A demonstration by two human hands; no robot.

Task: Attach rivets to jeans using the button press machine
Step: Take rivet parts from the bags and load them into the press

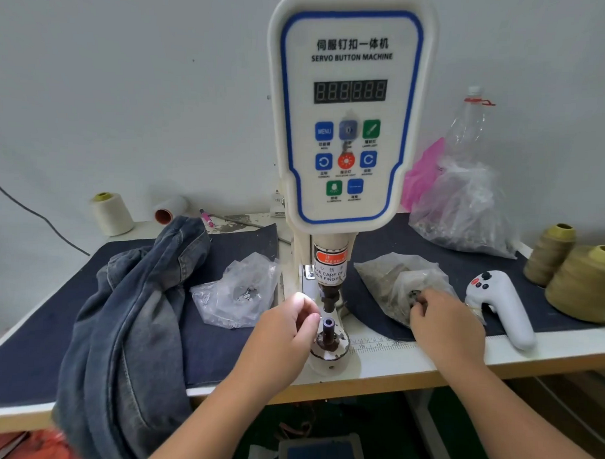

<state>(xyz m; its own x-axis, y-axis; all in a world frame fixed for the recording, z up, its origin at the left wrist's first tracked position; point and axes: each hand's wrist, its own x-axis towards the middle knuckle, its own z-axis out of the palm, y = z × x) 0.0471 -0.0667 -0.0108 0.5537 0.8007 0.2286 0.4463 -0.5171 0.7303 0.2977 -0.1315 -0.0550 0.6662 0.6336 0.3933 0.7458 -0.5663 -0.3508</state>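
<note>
The white servo button machine [346,110] stands mid-table, its punch [328,299] above the dark lower die [327,328]. My left hand [284,328] hovers just left of the die, fingers curled with thumb and forefinger pinched together; whether a rivet sits between them is too small to see. My right hand [442,323] reaches into the open mouth of a clear plastic bag of rivet parts [391,284], fingertips curled on small metal pieces. Crumpled blue jeans [137,313] lie at the left, hanging over the table's front edge.
A second clear bag [237,292] holding a few metal pieces lies left of the machine. Behind at right sit a large bag of hardware [466,214] and an empty plastic bottle [467,125]. A white controller [500,305] and thread cones [580,283] occupy the right; a cream cone [111,214] stands back left.
</note>
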